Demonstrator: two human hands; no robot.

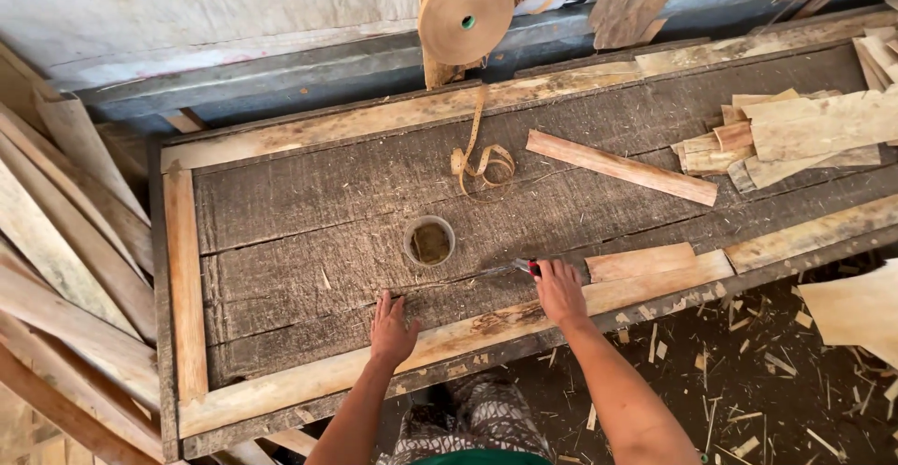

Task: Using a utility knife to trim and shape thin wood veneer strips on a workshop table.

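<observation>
While gripping a red-handled cutter (529,267) at the desk's (309,240) near edge, right hand (559,292) clenched, blade pointing left along the dark boards toward the round cup (429,240). Left hand (392,327) released, flat, fingers spread, lying well left of the cutter and below the cup. Just right of the right hand, a pale wood strip (641,262), long axis along the desk edge, nearer the right hand.

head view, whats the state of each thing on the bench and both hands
left hand: open, flat on the workbench
right hand: closed on a red-handled tool, blade end blurred
tape roll: hung upright, its loose end curled on the boards
small cup: upright, open
wood strip: lying flat, apart from the veneer pile
</observation>
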